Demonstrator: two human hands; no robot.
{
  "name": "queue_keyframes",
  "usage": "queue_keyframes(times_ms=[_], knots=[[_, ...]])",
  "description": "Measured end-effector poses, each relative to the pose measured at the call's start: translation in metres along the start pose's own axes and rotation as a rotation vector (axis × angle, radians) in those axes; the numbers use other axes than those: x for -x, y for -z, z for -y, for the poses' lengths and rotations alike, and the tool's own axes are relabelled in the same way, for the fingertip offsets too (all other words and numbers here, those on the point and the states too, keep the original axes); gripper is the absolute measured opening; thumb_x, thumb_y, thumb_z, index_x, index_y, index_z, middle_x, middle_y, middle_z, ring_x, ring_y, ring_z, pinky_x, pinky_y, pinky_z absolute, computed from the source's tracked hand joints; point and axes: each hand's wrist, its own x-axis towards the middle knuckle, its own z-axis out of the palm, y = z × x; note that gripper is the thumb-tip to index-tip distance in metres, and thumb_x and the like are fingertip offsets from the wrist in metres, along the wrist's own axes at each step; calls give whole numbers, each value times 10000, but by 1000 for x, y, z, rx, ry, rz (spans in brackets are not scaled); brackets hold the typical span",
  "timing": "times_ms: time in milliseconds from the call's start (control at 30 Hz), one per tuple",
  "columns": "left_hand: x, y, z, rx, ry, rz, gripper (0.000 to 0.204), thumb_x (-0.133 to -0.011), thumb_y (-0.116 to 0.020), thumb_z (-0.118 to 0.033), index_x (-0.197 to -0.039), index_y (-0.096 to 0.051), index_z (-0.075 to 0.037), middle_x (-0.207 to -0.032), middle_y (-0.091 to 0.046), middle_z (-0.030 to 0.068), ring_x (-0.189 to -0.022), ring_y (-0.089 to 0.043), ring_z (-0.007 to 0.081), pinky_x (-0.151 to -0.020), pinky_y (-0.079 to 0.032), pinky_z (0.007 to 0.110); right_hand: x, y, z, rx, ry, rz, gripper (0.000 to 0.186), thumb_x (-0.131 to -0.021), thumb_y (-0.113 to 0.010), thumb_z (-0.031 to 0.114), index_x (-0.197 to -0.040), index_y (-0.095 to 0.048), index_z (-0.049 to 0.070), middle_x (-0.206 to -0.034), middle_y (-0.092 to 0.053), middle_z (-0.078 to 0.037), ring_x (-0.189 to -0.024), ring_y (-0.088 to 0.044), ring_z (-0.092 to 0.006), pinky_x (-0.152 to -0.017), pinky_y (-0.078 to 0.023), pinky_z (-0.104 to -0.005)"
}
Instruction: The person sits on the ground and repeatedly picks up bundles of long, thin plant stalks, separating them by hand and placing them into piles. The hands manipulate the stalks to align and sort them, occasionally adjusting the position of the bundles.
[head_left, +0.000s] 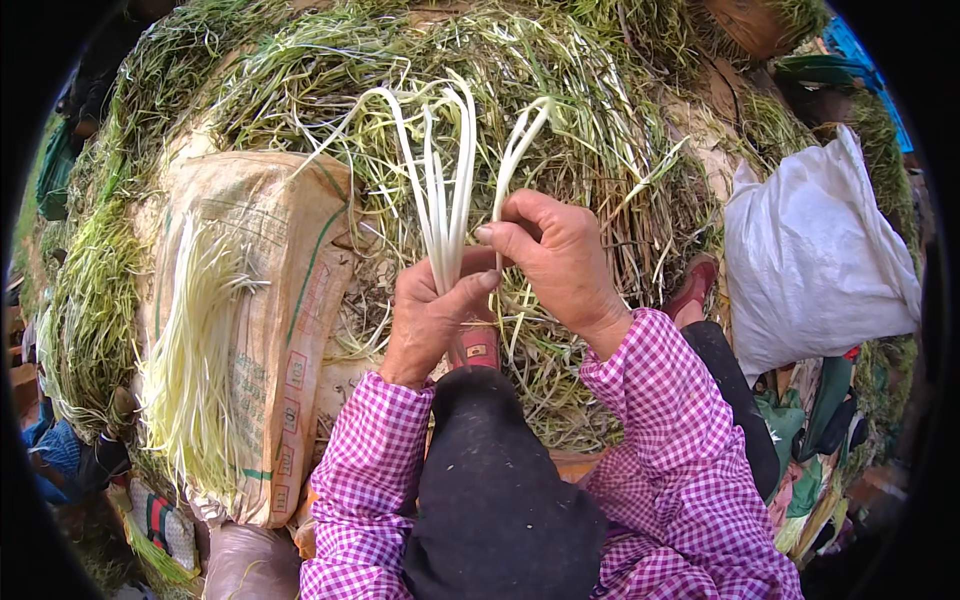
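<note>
My left hand (425,320) is closed around an upright bunch of long white shoots (450,200), their thin tips bent over at the top. Just to its right, my right hand (560,260) pinches a smaller strand of pale shoots (514,155), curved at the top, with thumb and bent fingers. The two hands are close together above my lap. On a tan woven sack (300,220) at the left lies a long heap of pale yellow-white shoots (195,350).
Loose green and dried stalks (600,120) cover much of the ground in front and around. A stuffed white sack (820,260) sits at the right, near my red shoe (688,288). Bags and cloths (830,410) lie at the lower right.
</note>
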Motion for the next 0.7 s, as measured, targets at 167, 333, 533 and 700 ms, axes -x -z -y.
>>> queue_keyframes(times_ms=[167,333,533,700], knots=[[3,1,6,234,64,14,212,-880,-642,-105,-1025,-611,46,-822,-670,126,-699,-659,187,-548,-545,275,1,9,-11,-189,17,110,185,-826,-665,183,-824,-639,-1,-706,-641,-77,-632,-599,-123,-581,-478,-289],[3,11,16,574,53,36,195,-885,-634,-116,-1024,-588,14,-816,-658,142,-687,-668,232,-510,-564,301,37,11,-44,-352,-390,544,462,-770,-723,201,-1154,-560,3,-1054,-614,-108,-1060,-573,-199,-965,-443,-343],[13,3,21,714,31,37,108,-893,-623,-108,-972,-587,-45,-752,-592,101,-669,-617,210,-395,-471,243,83,-30,-64,-967,-597,189,77,-915,-585,119,-935,-607,48,-698,-613,0,-566,-569,-48,-480,-443,-163],[14,15,14,650,-36,-151,36,-904,-603,-78,-923,-575,-66,-723,-557,80,-611,-560,181,-355,-368,210,105,-10,-88,-590,-697,-61,169,-938,-547,139,-782,-570,78,-594,-523,28,-458,-468,-26,-385,-358,-168]])
